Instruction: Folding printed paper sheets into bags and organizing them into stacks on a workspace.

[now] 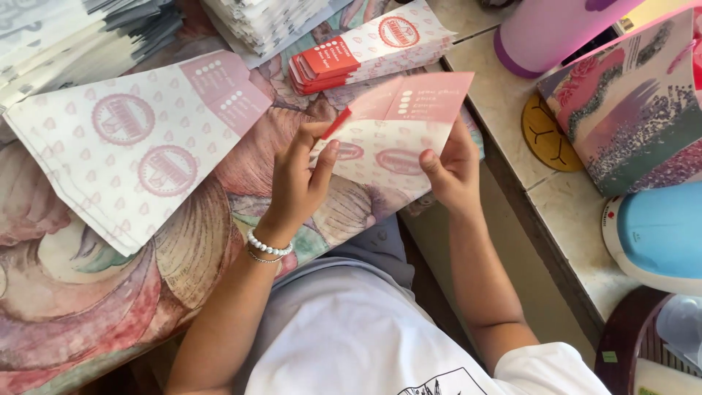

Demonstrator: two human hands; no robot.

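Observation:
I hold a white paper bag (395, 139) with small pink hearts, round pink stamps and a pink top flap, lifted above the table's edge. My left hand (300, 179), with a bead bracelet at the wrist, pinches its left side near a red edge. My right hand (450, 172) grips its lower right side, thumb on the front. A fanned stack of the same pink-printed bags (135, 143) lies flat on the table to the left.
A bundle of red-flapped bags (365, 51) lies at the back, with grey-edged paper stacks (88, 33) behind. The floral tablecloth (95, 292) covers the table. Right: a stone ledge (512, 110), lilac container (548, 33), colourful card (632, 110), round wooden coaster (545, 139), blue-white appliance (658, 234).

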